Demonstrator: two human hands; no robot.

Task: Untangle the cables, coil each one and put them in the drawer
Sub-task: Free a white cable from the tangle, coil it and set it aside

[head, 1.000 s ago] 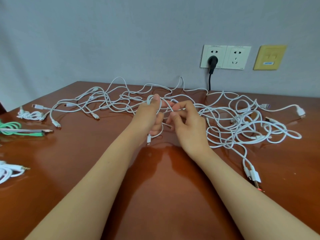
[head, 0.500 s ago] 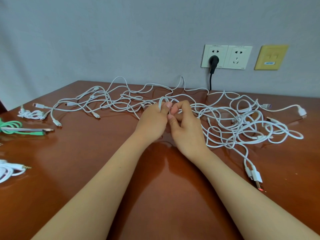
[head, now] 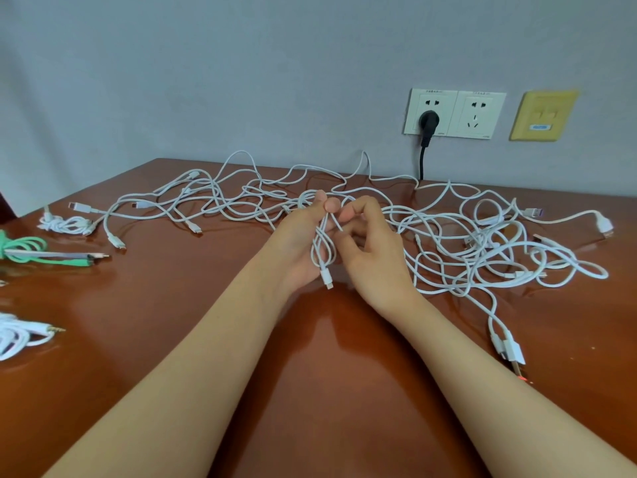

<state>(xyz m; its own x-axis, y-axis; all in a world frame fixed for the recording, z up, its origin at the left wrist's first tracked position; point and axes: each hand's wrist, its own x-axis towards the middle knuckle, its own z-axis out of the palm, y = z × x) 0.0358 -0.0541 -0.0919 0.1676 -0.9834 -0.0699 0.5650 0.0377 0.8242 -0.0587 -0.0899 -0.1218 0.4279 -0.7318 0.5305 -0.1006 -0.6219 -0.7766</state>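
Head view only. The left hand (head: 296,236) grips a small coil of white cable (head: 322,251): thumb on top, a few loops hanging across the palm, and its connector (head: 326,277) dangling just above the table (head: 310,367). The right hand (head: 374,251) has curled fingers and pinches a strand of the same cable right beside the left thumb. From there the cable runs off into the big white tangle (head: 482,243) spread over the far and right side of the table.

At the left edge, well apart from the hands, lie a green cable (head: 24,248), a small white bundle (head: 65,224) and a white jack cable (head: 15,338). Wall sockets (head: 455,113) with a black plug (head: 427,120) are behind. The drawer is not in view.

The step looks like winding one cable while freeing it from the pile. To do it well:
- Keep the left pinch firm so the loops don't spring open.
- Feed short lengths with the right hand.
- Follow the strand back through the crossings instead of yanking, since pulling hard would likely tighten knots.
- Keep the loops even in size.
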